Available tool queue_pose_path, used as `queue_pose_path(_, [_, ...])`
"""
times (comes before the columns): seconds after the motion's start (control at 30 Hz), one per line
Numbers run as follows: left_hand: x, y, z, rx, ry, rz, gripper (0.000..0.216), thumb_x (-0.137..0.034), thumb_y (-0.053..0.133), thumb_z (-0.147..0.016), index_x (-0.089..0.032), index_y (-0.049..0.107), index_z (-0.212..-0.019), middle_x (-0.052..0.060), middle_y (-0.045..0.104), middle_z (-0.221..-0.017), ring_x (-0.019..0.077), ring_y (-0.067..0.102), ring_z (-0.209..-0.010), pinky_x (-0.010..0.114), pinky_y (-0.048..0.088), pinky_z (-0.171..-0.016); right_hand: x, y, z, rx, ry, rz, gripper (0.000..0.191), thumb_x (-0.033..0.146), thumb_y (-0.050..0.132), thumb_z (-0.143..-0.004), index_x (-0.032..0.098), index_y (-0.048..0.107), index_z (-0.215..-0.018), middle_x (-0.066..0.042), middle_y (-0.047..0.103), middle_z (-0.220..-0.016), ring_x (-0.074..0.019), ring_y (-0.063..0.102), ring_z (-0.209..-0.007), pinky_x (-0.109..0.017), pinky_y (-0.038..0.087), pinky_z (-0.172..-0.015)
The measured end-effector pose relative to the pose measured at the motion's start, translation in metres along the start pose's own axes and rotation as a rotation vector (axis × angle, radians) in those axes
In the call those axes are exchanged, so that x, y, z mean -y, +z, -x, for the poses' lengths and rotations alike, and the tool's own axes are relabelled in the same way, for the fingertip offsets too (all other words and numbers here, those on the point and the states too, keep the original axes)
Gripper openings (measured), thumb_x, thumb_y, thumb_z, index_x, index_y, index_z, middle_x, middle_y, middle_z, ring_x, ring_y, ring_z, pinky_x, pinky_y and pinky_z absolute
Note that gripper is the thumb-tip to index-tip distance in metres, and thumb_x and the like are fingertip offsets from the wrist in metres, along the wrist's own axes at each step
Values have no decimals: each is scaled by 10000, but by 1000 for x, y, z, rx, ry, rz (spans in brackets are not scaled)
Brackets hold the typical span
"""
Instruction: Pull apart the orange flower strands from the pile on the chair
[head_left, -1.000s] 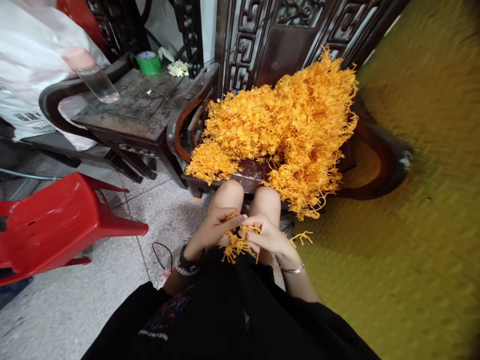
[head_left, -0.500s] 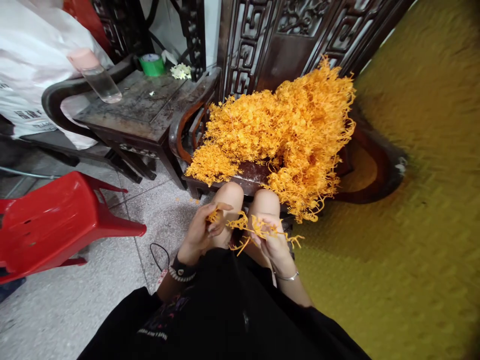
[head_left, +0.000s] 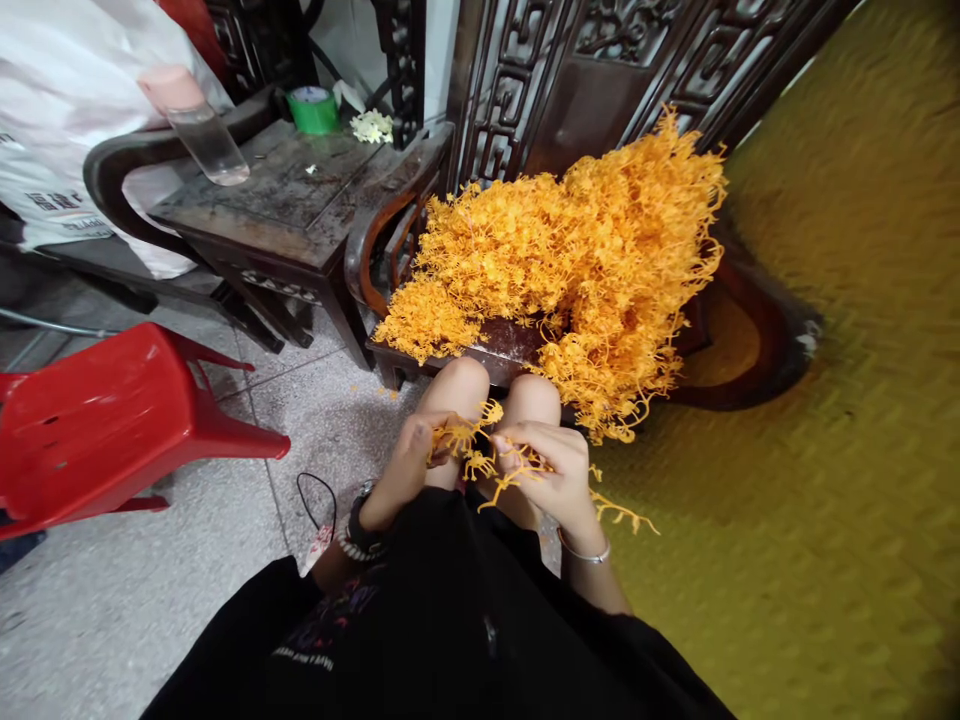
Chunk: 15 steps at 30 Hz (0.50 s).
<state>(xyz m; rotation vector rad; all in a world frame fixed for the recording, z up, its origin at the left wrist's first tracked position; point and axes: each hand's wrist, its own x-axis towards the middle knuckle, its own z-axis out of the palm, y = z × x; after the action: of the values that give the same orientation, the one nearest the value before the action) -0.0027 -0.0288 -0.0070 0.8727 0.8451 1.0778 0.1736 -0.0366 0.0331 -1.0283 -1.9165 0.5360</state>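
- Speckled floor [head_left: 150, 620]; dark chair [head_left: 499, 345] heaped with orange sprigs [head_left: 577, 250].
- Left hand [head_left: 409, 468] grip pinches a loose sprig bunch [head_left: 480, 462].
- Right hand [head_left: 561, 472] grip pinches the same bunch.

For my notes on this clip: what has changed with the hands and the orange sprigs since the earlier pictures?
The left hand and right hand, apart half a second ago, have come close again, both pinching the branched orange plastic sprig; one strand now trails beside the right hand. The large orange heap on the dark wooden chair and the red plastic stool stayed put.
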Motion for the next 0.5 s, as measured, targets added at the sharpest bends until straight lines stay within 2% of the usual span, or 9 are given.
queue_pose_path(0.1, [-4, -1, -1, 38, 74, -156, 570, -694, 589, -728, -149, 514, -578, -43, 349, -524, 63, 261, -481, 211, 186, -442, -1, 0, 3, 29, 8, 20, 66, 201, 627, -839, 191, 680, -800, -41, 694, -693, -157, 608, -590, -286, 467, -594])
queue_pose_path(0.2, [-7, 2, -1, 12, 100, -249, 443, -513, 568, -849, -158, 488, -597, -44, 361, -554, 72, 273, -503, 213, 205, -466, -1, 3, 4, 35, 177, -32, 114, 262, 602, -864, 197, 693, -843, -49, 686, -715, -170, 600, -620, -295, 454, -602])
queue_pose_path(0.3, [-9, 2, -1, 67, 125, -270, 374, -462, 550, -876, -165, 520, -650, -43, 402, -574, 80, 293, -508, 214, 222, -481, -4, 8, 3, 111, 452, -302, 239, 355, 525, -910, 176, 681, -885, -50, 671, -721, -158, 587, -630, -264, 438, -565])
queue_pose_path(0.37, [-11, 1, -1, 123, 166, -314, 353, -435, 530, -893, -163, 551, -670, -36, 445, -586, 85, 332, -520, 213, 252, -504, -7, 14, 2, 187, 597, -551, 323, 433, 501, -915, 159, 653, -836, -26, 618, -627, -131, 536, -548, -235, 392, -494])
queue_pose_path(0.43, [-15, 0, -1, 178, 210, -377, 342, -411, 514, -905, -159, 589, -687, -24, 488, -602, 94, 382, -547, 214, 285, -534, -11, 20, 3, 193, 675, -732, 340, 480, 569, -868, 155, 617, -780, 18, 537, -544, -90, 440, -455, -213, 325, -438])
queue_pose_path(0.5, [-18, -3, -1, 217, 212, -416, 321, -395, 532, -898, -155, 627, -706, -20, 505, -602, 98, 406, -561, 216, 297, -547, -15, 25, 5, 141, 712, -832, 337, 477, 682, -783, 157, 586, -735, 53, 473, -519, -54, 352, -417, -197, 265, -410])
